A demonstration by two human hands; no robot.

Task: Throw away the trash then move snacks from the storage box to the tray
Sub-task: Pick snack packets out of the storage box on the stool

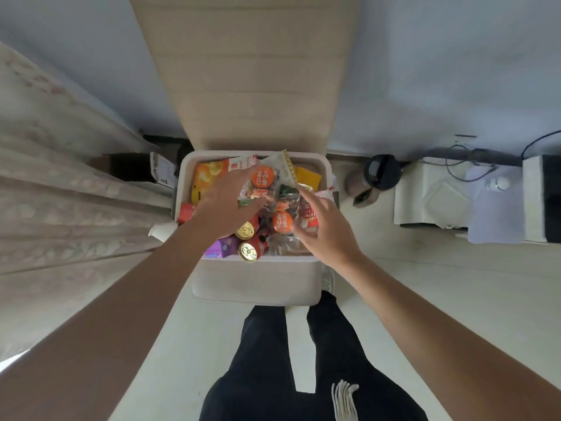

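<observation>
A white storage box [258, 284] stands open on the floor, its lid [243, 71] raised behind it. It is full of snacks: a yellow chip bag [206, 177], clear packets with orange labels [263, 177], gold-topped cans [247, 252], a purple packet [220, 247]. My left hand [226, 205] reaches in over the left side, fingers spread above the snacks. My right hand [323, 229] reaches in from the right, its fingers touching a clear orange-labelled packet [282, 221]. No tray is in view.
A patterned curtain [60, 183] hangs at the left. A dark kettle [376, 177] sits on the floor right of the box, beside a white low unit [431, 192] with cables. My dark trouser legs [303, 360] stand just before the box.
</observation>
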